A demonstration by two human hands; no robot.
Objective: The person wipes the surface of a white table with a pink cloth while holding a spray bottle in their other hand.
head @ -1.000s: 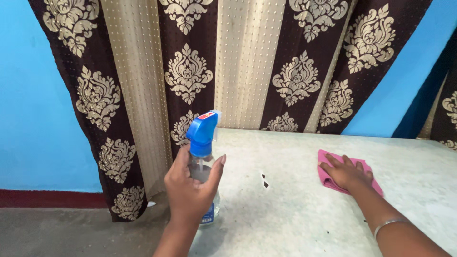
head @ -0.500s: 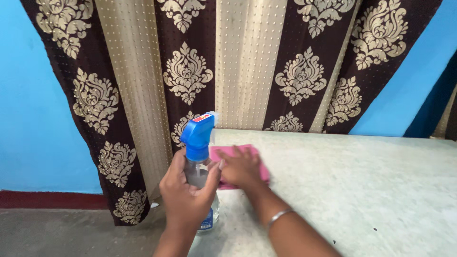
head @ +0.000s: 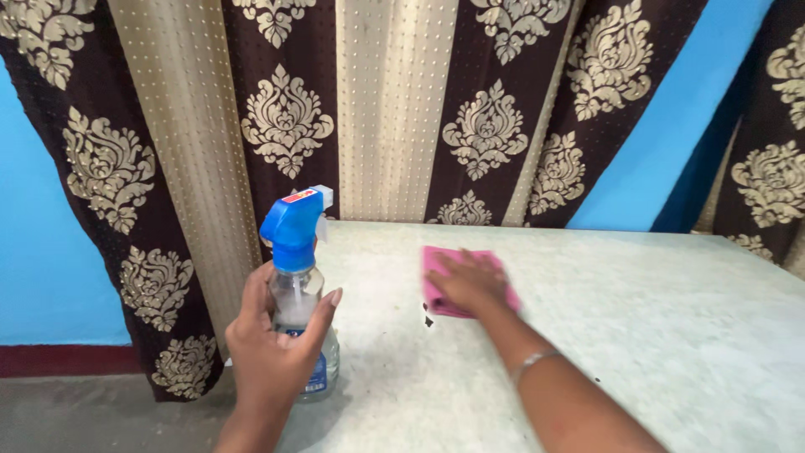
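Observation:
My left hand (head: 272, 348) is wrapped around a clear spray bottle (head: 295, 277) with a blue trigger head, which stands upright on the near left corner of a pale marbled table (head: 637, 319). My right hand (head: 471, 281) lies flat, fingers spread, pressing a pink cloth (head: 436, 262) onto the tabletop near its middle. A thin metal bangle sits on my right wrist. A small dark chip in the table surface (head: 428, 319) shows just left of the cloth.
A brown and cream patterned curtain (head: 386, 109) hangs right behind the table's far edge. Blue wall (head: 50, 277) shows on the left and at the upper right. A grey floor (head: 84, 415) lies beyond the table's left edge.
My right hand slid the pink cloth from the right to beside the bottle, then back to the middle. The left hand stayed on the bottle. The view shifted right.

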